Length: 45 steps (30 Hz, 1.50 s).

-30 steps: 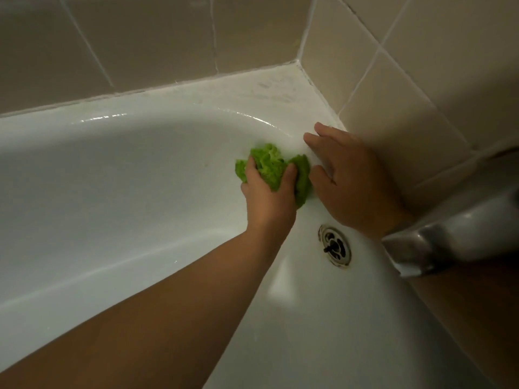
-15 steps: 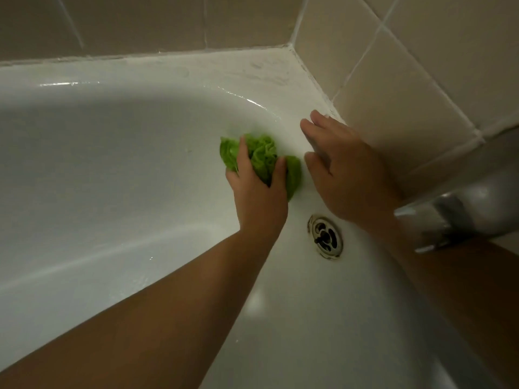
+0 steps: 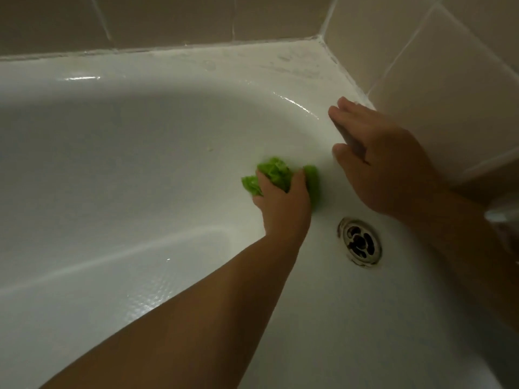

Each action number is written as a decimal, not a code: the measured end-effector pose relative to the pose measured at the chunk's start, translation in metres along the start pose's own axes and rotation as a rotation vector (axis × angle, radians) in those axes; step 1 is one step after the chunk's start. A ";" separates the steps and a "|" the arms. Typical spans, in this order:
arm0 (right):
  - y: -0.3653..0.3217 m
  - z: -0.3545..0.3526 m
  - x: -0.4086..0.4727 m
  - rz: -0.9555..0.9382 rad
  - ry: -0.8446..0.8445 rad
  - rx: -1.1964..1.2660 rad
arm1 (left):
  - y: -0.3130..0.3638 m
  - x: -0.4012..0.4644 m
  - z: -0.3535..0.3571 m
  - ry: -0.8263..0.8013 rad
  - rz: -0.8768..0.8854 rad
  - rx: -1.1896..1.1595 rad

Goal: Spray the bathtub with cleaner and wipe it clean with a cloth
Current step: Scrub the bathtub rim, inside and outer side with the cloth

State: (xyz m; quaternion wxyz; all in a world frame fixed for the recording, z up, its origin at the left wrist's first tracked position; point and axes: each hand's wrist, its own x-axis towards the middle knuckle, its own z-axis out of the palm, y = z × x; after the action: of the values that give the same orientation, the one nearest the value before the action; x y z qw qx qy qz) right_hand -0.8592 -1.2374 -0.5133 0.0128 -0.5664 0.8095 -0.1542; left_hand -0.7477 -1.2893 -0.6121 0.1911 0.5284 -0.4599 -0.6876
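green cloth (image 3: 276, 173), white bathtub (image 3: 118, 169), beige tiles (image 3: 168, 21)

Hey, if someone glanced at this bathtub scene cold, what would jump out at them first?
The bright green cloth stands out most, bunched in the left hand against the white bathtub wall near the middle of the view. To its right, the right hand rests flat on the tub's rim beside the tiled wall, and the metal drain sits below it.

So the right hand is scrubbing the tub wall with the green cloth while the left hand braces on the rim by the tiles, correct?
Not quite: the hands are swapped. In the head view the left hand grips the green cloth against the tub wall, and the right hand braces flat on the rim by the tiles.
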 end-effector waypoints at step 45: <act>0.002 0.011 0.026 -0.063 0.047 -0.029 | 0.018 0.011 -0.016 0.036 0.211 0.134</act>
State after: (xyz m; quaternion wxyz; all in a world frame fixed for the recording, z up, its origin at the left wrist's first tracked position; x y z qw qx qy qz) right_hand -0.8681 -1.2635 -0.5200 -0.0193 -0.5880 0.7934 -0.1562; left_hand -0.7415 -1.3133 -0.6033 0.2349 0.5007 -0.5545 -0.6218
